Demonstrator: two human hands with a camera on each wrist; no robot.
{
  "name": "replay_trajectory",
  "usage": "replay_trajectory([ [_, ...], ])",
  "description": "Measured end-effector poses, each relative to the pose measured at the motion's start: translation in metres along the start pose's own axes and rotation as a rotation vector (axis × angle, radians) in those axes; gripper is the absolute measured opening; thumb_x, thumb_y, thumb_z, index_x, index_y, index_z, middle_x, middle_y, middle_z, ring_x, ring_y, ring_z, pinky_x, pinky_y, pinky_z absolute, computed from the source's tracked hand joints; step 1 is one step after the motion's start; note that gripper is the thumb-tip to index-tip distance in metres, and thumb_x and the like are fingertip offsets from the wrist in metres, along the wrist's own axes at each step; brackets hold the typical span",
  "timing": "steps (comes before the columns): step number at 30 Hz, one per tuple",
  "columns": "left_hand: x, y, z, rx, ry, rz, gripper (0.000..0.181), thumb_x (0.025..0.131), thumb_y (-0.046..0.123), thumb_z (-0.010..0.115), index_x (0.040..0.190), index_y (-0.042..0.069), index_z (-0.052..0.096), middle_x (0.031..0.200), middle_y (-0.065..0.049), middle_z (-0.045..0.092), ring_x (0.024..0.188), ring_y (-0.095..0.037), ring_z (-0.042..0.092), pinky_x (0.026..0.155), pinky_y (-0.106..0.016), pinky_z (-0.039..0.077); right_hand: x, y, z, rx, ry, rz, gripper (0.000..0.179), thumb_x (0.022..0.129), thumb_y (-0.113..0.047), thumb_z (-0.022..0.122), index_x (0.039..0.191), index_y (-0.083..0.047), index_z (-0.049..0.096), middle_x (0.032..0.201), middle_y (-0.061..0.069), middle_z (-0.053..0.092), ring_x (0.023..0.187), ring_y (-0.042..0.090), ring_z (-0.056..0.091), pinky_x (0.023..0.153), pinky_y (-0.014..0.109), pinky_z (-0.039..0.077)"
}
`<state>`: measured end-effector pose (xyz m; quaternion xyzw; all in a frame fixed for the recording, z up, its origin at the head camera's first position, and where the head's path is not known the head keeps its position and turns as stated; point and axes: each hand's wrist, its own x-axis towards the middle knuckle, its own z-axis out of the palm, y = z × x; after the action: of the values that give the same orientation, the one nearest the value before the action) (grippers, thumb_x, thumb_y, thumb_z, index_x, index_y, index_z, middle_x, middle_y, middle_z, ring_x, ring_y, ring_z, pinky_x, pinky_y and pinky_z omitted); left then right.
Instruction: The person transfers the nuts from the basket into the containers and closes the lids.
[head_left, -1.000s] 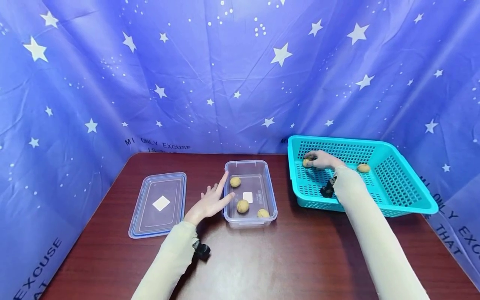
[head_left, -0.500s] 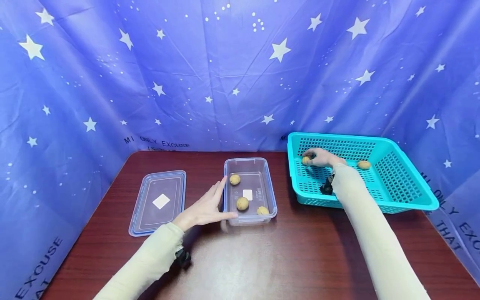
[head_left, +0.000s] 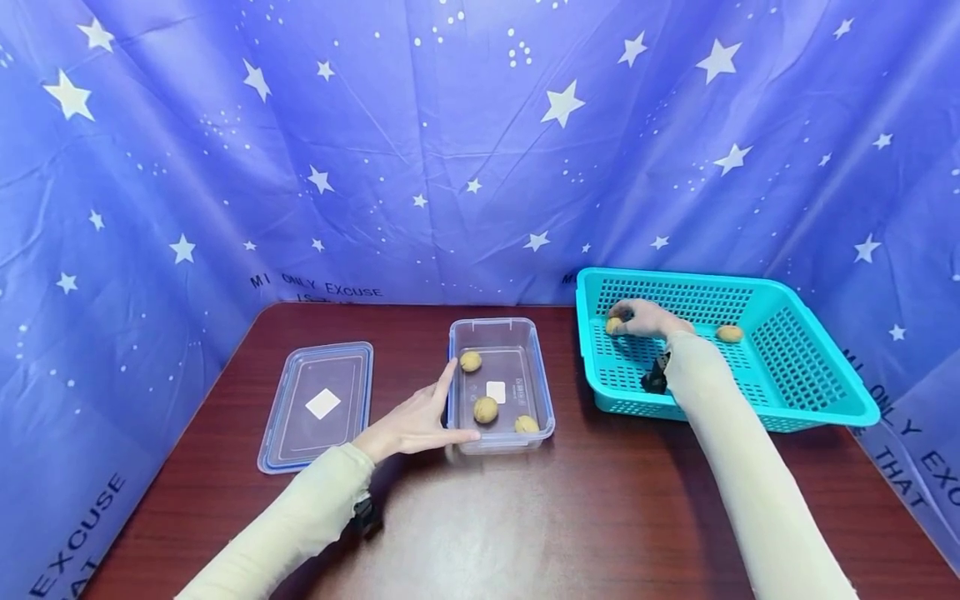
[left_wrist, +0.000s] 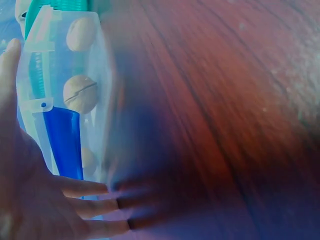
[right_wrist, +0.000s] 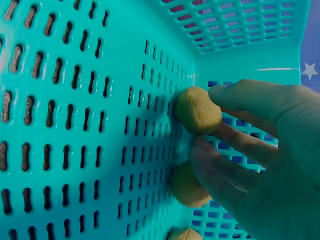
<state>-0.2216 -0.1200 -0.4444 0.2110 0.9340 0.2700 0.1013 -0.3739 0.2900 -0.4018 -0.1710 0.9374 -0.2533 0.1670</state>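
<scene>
- The right hand (head_left: 643,318) reaches into the turquoise basket (head_left: 795,350) at the right of the frame, its fingers and thumb curled to grip a walnut (right_wrist: 198,111).
- In the right wrist view, a lower walnut (right_wrist: 187,185) sits just below that one, partly behind the fingers, and a bottom walnut (right_wrist: 185,235) shows at the lower edge.
- The head view has a lone walnut (head_left: 730,333) farther right in the basket, well apart from the hand.
- The left hand (head_left: 415,423), fingers straight and spread, rests against the left side of the clear box (head_left: 506,367) in the centre, its thumb over the near rim.
- Three walnuts (head_left: 486,410) lie apart inside that box.
- A clear lid (head_left: 322,433) with a white label (head_left: 322,404) lies flat on the brown worktop (head_left: 510,517), left of centre.
- Starry blue cloth (head_left: 420,125) fills the upper frame.
</scene>
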Motion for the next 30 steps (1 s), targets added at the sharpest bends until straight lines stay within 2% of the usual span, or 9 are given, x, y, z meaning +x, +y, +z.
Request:
replay_trajectory([
  [3, 0.001, 0.002, -0.002, -0.013, 0.005, -0.022, 0.120, 0.075, 0.064, 0.071, 0.156, 0.010, 0.000, 0.127, -0.029, 0.054, 0.117, -0.032, 0.054, 0.097, -0.045, 0.042, 0.001, 0.000, -0.001, -0.020, -0.031, 0.015, 0.041, 0.098, -0.009, 0.054, 0.133, 0.009, 0.046, 0.132, 0.034, 0.042, 0.120, 0.049, 0.040, 0.093, 0.059, 0.038],
  [7, 0.002, 0.004, -0.006, -0.016, -0.018, -0.052, 0.123, 0.073, 0.066, 0.071, 0.156, 0.011, -0.001, 0.117, -0.029, 0.058, 0.111, -0.031, 0.058, 0.094, -0.044, 0.044, 0.002, -0.002, -0.001, -0.064, -0.058, 0.028, 0.039, 0.098, -0.013, 0.055, 0.130, 0.008, 0.049, 0.130, 0.032, 0.045, 0.116, 0.047, 0.044, 0.091, 0.059, 0.039],
  [15, 0.003, 0.007, -0.004, -0.038, -0.026, -0.058, 0.122, 0.074, 0.067, 0.069, 0.155, 0.010, -0.003, 0.124, -0.031, 0.055, 0.116, -0.033, 0.055, 0.098, -0.044, 0.041, -0.004, -0.002, -0.005, -0.055, -0.037, 0.015, 0.039, 0.097, -0.013, 0.058, 0.127, 0.012, 0.052, 0.126, 0.032, 0.051, 0.111, 0.043, 0.050, 0.088, 0.054, 0.043],
  [17, 0.005, 0.007, -0.001, -0.037, -0.031, -0.051, 0.124, 0.074, 0.069, 0.068, 0.155, 0.010, -0.004, 0.129, -0.030, 0.052, 0.119, -0.033, 0.053, 0.098, -0.044, 0.041, -0.009, -0.003, -0.006, -0.018, -0.014, 0.022, 0.040, 0.097, -0.012, 0.058, 0.128, 0.012, 0.051, 0.126, 0.032, 0.051, 0.102, 0.039, 0.053, 0.081, 0.049, 0.046],
  [19, 0.006, 0.008, 0.001, -0.034, -0.033, -0.047, 0.125, 0.073, 0.069, 0.069, 0.155, 0.010, -0.005, 0.134, -0.029, 0.049, 0.122, -0.033, 0.051, 0.099, -0.044, 0.041, -0.013, -0.005, -0.008, 0.026, 0.008, 0.018, 0.041, 0.097, -0.012, 0.058, 0.130, 0.011, 0.051, 0.122, 0.030, 0.052, 0.083, 0.033, 0.052, 0.070, 0.045, 0.046],
  [21, 0.006, 0.009, 0.002, -0.030, -0.030, -0.052, 0.125, 0.073, 0.068, 0.070, 0.155, 0.010, -0.004, 0.138, -0.028, 0.046, 0.124, -0.034, 0.048, 0.100, -0.044, 0.039, -0.017, -0.009, -0.011, 0.047, 0.037, -0.003, 0.040, 0.097, -0.012, 0.058, 0.131, 0.009, 0.051, 0.121, 0.027, 0.053, 0.080, 0.028, 0.048, 0.067, 0.042, 0.043],
  [24, 0.006, 0.009, 0.001, -0.004, -0.025, -0.074, 0.124, 0.073, 0.069, 0.069, 0.156, 0.012, -0.003, 0.142, -0.025, 0.043, 0.127, -0.035, 0.045, 0.102, -0.052, 0.035, -0.024, -0.021, -0.016, 0.105, 0.079, -0.043, 0.039, 0.097, -0.011, 0.057, 0.132, 0.006, 0.051, 0.126, 0.025, 0.051, 0.092, 0.033, 0.053, 0.076, 0.047, 0.046],
  [26, 0.005, 0.009, 0.000, 0.026, -0.023, -0.094, 0.124, 0.072, 0.072, 0.067, 0.156, 0.014, -0.004, 0.144, -0.023, 0.042, 0.130, -0.036, 0.042, 0.103, -0.062, 0.028, -0.030, -0.031, -0.020, 0.130, 0.109, -0.082, 0.038, 0.098, -0.010, 0.056, 0.133, 0.005, 0.051, 0.133, 0.026, 0.047, 0.114, 0.039, 0.049, 0.088, 0.053, 0.044],
  [30, 0.004, 0.010, 0.000, 0.074, -0.028, -0.123, 0.125, 0.070, 0.077, 0.063, 0.156, 0.017, -0.005, 0.145, -0.022, 0.040, 0.132, -0.040, 0.037, 0.097, -0.077, 0.012, -0.041, -0.052, -0.027, 0.163, 0.136, -0.127, 0.038, 0.099, -0.011, 0.056, 0.134, 0.002, 0.051, 0.139, 0.025, 0.043, 0.121, 0.043, 0.046, 0.092, 0.056, 0.042],
])
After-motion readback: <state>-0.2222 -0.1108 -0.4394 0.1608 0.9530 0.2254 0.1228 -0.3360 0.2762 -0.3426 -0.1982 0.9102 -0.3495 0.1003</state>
